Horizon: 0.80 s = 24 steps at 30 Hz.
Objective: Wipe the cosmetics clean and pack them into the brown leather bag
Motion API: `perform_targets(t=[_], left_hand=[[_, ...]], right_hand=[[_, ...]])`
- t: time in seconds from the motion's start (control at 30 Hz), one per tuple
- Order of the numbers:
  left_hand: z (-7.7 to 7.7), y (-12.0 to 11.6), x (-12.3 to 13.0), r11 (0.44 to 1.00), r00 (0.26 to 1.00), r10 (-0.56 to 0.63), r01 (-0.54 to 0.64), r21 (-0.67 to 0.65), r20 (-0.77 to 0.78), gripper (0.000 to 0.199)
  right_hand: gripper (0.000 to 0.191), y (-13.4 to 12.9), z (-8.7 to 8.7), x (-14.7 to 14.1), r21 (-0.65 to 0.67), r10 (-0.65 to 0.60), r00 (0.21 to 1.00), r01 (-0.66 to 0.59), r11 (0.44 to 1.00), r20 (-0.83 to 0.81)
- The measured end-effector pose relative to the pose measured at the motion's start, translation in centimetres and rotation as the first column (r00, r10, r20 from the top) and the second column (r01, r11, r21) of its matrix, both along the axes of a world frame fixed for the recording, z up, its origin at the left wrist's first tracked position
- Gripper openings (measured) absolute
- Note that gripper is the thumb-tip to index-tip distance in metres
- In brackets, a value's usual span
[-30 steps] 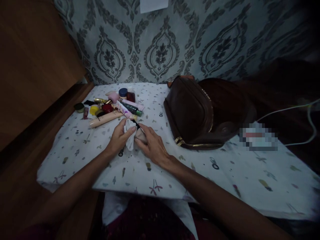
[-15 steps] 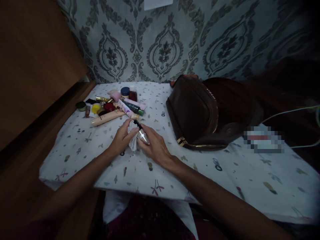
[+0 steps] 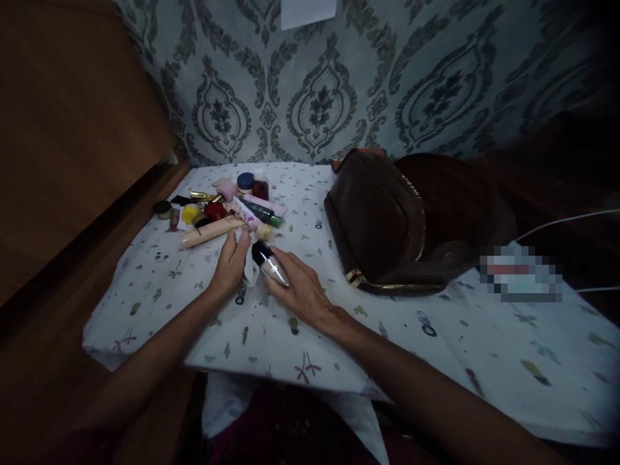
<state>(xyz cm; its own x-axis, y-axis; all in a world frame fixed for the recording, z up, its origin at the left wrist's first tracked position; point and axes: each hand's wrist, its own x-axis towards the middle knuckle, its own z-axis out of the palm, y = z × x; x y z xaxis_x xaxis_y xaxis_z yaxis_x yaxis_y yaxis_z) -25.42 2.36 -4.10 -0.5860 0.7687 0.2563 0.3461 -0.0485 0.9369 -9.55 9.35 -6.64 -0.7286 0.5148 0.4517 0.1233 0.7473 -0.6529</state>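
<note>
My right hand [image 3: 301, 289] is closed round a small silver bottle [image 3: 274, 270] with a black cap, its cap end pointing up and to the left. Just left of it, my left hand [image 3: 231, 261] grips a white cloth [image 3: 250, 268], which hangs between the two hands. Beyond my left hand lies a beige tube [image 3: 209, 232]. A small jar with a yellowish lid [image 3: 264, 232] stands just past the bottle's cap.
Several cosmetics are heaped at the back left, among them a blue-lidded jar [image 3: 245, 181] and a dark green tube [image 3: 261, 212]. A brown leather bag [image 3: 372, 219] sits on the patterned tablecloth [image 3: 271, 349] at the right. A wooden panel [image 3: 72, 116] rises at the left.
My left hand has drawn back left from the bottle with the cloth, uncovering the black cap. The small yellowish-lidded jar shows more fully. The view has shifted slightly.
</note>
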Motion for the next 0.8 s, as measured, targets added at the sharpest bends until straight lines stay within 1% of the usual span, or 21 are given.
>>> perform_targets(t=[0.07,0.13,0.2,0.23,0.27,0.3,0.37,0.4,0.43,0.47,0.5,0.57,0.6,0.63,0.67,0.7,0.73,0.77,0.8], left_hand=[[0.0,-0.1,-0.1,0.998,0.998,0.058,-0.057,0.019,-0.012,0.042],[-0.1,-0.2,-0.2,0.996,0.996,0.079,-0.076,0.053,-0.043,0.045],[-0.1,-0.4,0.0,0.993,0.986,0.078,-0.064,0.098,-0.149,0.049],[0.0,-0.5,0.1,0.992,0.969,0.066,-0.038,0.119,-0.238,0.050],[0.0,-0.6,0.3,0.992,0.938,0.040,0.004,0.125,-0.345,0.049],[0.0,-0.6,0.5,0.992,0.890,-0.005,0.061,0.109,-0.456,0.045],[0.1,-0.6,0.9,0.985,0.774,-0.124,0.170,0.016,-0.621,0.036],[0.2,-0.6,1.1,0.979,0.729,-0.176,0.201,-0.039,-0.661,0.032],[0.3,-0.6,1.2,0.975,0.708,-0.207,0.209,-0.079,-0.675,0.029],[0.4,-0.5,1.1,0.974,0.713,-0.217,0.203,-0.100,-0.667,0.027],[0.5,-0.5,1.0,0.977,0.739,-0.210,0.188,-0.104,-0.640,0.027],[0.7,-0.4,0.7,0.981,0.833,-0.191,0.166,-0.096,-0.519,0.029],[0.8,-0.2,0.4,0.983,0.896,-0.182,0.161,-0.087,-0.406,0.032],[0.8,-0.1,0.2,0.985,0.958,-0.166,0.153,-0.076,-0.236,0.035],[0.8,0.1,0.0,0.988,0.989,-0.143,0.141,-0.064,-0.033,0.038],[0.7,0.3,-0.2,0.990,0.980,-0.118,0.128,-0.056,0.161,0.040],[0.6,0.5,-0.3,0.992,0.941,-0.093,0.115,-0.050,0.324,0.044],[0.4,0.7,-0.3,0.994,0.893,-0.072,0.102,-0.044,0.443,0.048],[0.2,0.9,-0.2,0.995,0.854,-0.063,0.094,-0.034,0.516,0.053]], right_hand=[[0.056,0.1,0.0,-0.1,-0.046,-0.010,0.999,0.008,0.999,-0.034],[0.055,0.2,0.1,-0.2,-0.100,-0.026,0.999,0.022,0.995,-0.041],[0.054,0.3,0.2,-0.3,-0.155,-0.046,0.998,0.040,0.987,-0.032],[0.054,0.4,0.4,-0.3,-0.178,-0.059,0.998,0.053,0.983,-0.029],[0.053,0.3,0.5,-0.4,-0.196,-0.071,0.997,0.064,0.978,-0.026],[0.048,0.3,0.5,-0.4,-0.209,-0.082,0.996,0.075,0.975,-0.023],[0.034,0.2,0.6,-0.5,-0.215,-0.093,0.996,0.088,0.973,-0.013],[0.026,0.1,0.6,-0.5,-0.208,-0.085,0.996,0.083,0.975,-0.005],[0.020,0.0,0.6,-0.4,-0.196,-0.066,0.998,0.066,0.978,0.003],[0.018,-0.1,0.5,-0.4,-0.182,-0.037,0.999,0.038,0.983,0.009],[0.020,-0.1,0.4,-0.4,-0.167,0.000,1.000,0.002,0.986,0.013],[0.035,-0.2,0.4,-0.3,-0.153,0.071,0.997,-0.069,0.986,0.009],[0.043,-0.2,0.4,-0.2,-0.155,0.102,0.995,-0.101,0.983,0.000],[0.049,-0.2,0.4,-0.2,-0.165,0.130,0.991,-0.131,0.978,-0.015],[0.051,-0.2,0.5,-0.2,-0.188,0.158,0.987,-0.161,0.969,-0.033],[0.050,-0.2,0.6,-0.2,-0.229,0.182,0.982,-0.190,0.955,-0.056],[0.048,-0.3,0.8,-0.2,-0.295,0.202,0.976,-0.218,0.930,-0.084],[0.046,-0.3,1.0,-0.3,-0.390,0.217,0.969,-0.245,0.888,-0.117],[0.045,-0.4,1.2,-0.4,-0.503,0.220,0.963,-0.268,0.822,-0.154]])
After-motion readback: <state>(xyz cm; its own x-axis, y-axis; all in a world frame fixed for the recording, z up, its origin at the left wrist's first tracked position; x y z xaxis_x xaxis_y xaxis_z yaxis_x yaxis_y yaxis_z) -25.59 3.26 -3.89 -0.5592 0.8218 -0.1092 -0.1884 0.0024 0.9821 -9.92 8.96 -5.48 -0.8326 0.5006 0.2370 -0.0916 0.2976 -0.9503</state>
